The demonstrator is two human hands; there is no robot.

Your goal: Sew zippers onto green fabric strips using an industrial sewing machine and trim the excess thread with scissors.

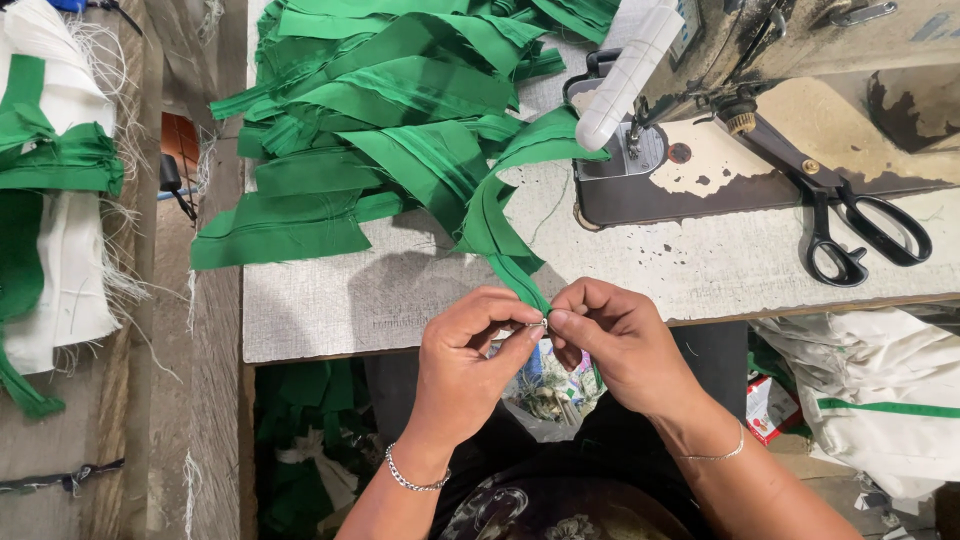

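Head view: pinching green strip (500, 225) end at table (420, 290) edge.
Left hand (470, 365) and right hand (615, 345) fingertips clamping small ring; threading probably needing steady grip, sewing machine (700, 120) at one o'clock.

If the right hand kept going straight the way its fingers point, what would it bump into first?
The right hand points its fingers leftward at the left hand, so it would probably meet that hand's fingertips first. Only the end of the green fabric strip and a small metal piece sit between them.
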